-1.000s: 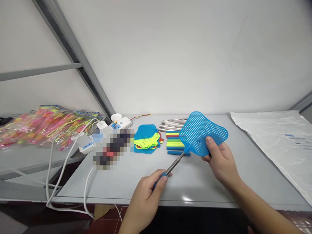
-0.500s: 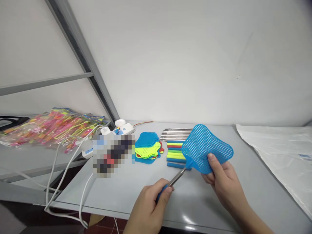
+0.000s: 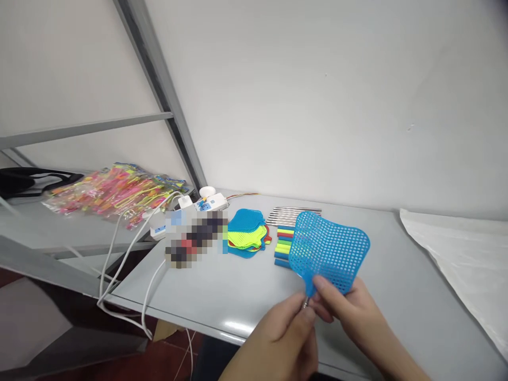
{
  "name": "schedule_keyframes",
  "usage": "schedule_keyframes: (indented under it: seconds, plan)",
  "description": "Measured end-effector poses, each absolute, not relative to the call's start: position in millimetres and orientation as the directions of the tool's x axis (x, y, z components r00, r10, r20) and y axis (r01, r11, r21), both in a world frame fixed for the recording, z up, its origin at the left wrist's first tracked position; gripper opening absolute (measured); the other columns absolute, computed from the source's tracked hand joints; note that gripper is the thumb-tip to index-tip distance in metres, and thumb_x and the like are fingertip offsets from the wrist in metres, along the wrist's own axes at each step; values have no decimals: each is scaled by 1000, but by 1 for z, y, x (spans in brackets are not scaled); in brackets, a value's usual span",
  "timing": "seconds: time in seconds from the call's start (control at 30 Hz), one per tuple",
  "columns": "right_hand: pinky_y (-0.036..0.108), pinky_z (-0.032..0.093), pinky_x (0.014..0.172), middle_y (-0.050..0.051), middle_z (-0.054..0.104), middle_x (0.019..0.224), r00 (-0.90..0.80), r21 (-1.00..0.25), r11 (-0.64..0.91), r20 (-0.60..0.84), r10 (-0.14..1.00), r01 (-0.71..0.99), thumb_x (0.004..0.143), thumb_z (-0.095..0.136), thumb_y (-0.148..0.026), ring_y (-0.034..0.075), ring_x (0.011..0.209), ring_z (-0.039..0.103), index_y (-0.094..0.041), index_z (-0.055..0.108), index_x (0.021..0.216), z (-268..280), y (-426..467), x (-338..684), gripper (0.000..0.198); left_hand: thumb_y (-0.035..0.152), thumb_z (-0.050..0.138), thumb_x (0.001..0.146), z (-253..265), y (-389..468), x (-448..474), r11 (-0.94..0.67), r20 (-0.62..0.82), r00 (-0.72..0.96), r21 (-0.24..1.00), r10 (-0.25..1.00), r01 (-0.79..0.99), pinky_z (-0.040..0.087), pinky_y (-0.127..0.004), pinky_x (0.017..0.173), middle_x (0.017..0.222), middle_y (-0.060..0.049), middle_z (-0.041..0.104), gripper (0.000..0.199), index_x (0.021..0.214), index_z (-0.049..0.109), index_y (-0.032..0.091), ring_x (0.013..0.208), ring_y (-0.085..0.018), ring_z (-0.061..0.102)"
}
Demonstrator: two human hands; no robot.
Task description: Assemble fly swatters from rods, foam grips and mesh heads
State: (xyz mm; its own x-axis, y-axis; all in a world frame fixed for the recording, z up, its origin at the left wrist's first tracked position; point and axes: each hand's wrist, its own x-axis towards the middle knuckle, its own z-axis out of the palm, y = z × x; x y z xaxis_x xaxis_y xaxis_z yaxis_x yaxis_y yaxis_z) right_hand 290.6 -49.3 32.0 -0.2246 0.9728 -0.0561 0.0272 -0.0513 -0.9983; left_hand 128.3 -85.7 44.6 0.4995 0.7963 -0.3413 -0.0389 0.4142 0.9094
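Note:
A blue perforated fly swatter head [image 3: 333, 248] is held up over the table, tilted. My right hand [image 3: 345, 304] pinches its lower edge near the neck, thumb on the front face. Wrapped round a metal rod [image 3: 305, 303] just under that neck is my left hand [image 3: 286, 333]; most of the rod is hidden in its fingers. Behind them lies a row of coloured tubes [image 3: 284, 248], blue, yellow, green and red. Several thin metal rods [image 3: 291, 216] rest beyond the tubes. Left of these, a pile of swatter heads [image 3: 246, 233] shows blue, yellow and red.
Power strips [image 3: 212, 202] with white cables [image 3: 148, 288] sit at the table's left edge. Plastic-bagged colourful items [image 3: 123, 190] lie on a side shelf. A white plastic sheet [image 3: 448, 254] covers the right side. A blurred patch [image 3: 194, 241] hides something left of the pile.
My left hand has moved up the rod to the swatter's neck, and the two hands have come together. The swatter head has turned and dropped slightly. The camera view has shifted.

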Motion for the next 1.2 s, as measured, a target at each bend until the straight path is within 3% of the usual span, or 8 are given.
schedule_keyframes:
  seconds: [0.13,0.3,0.37,0.57,0.63,0.8,0.97,1.2]
  plan:
    - [26,29,49,-2,44,54,-94,-999,-18,-21,995,34,81,66,-48,11,51,37,-17,61,62,39,-35,310,37,52,40,94,27,-100,129,461,-344,509,880,789,-119,11,-19,35,46,11,28,33,85,48,21,37,-6,16]
    - [25,15,44,-9,23,52,180,-957,85,35,983,-276,81,70,-40,7,47,17,-20,45,61,49,-25,320,38,53,41,94,22,-111,121,450,-398,475,893,784,7,10,-18,35,47,11,27,35,86,50,20,38,-6,15]
    - [24,16,43,-9,24,53,140,-958,59,20,990,-282,83,67,-44,7,46,17,-21,47,66,48,-35,308,35,53,39,94,21,-111,121,426,-374,520,905,768,22,14,-18,33,46,11,31,35,87,49,20,35,-6,17]
    - [23,25,49,-5,38,55,-390,-992,8,-42,920,126,90,55,-48,9,52,34,-15,65,74,50,-60,302,38,51,35,95,20,-110,119,307,-337,502,941,797,143,20,-20,37,44,10,31,36,85,51,20,37,-8,23]
    - [23,19,46,-7,32,49,-356,-998,-7,-30,934,66,90,55,-49,7,47,27,-15,64,72,60,-49,317,40,52,36,95,23,-110,116,237,-329,510,942,795,239,24,-20,42,47,8,33,39,81,51,20,42,-9,29]
    - [21,13,41,-12,20,44,89,-925,38,5,996,-377,85,60,-53,5,41,14,-19,53,71,57,-37,313,37,60,34,93,19,-101,111,89,-282,492,921,824,379,26,-23,47,46,7,33,44,84,54,22,46,-13,35]
    - [22,14,41,-11,28,45,-249,-959,-145,-83,965,-244,84,57,-58,6,41,19,-17,55,76,23,-65,282,42,61,25,94,6,-98,112,66,-283,513,914,810,400,22,-24,47,45,8,30,49,88,52,21,44,-13,33]
    - [22,13,42,-11,23,47,323,-927,201,94,942,-317,84,61,-51,6,44,15,-18,55,73,50,-31,329,36,49,28,95,16,-100,106,-102,-248,443,770,862,630,22,-26,51,52,4,39,35,83,51,25,50,-17,43]
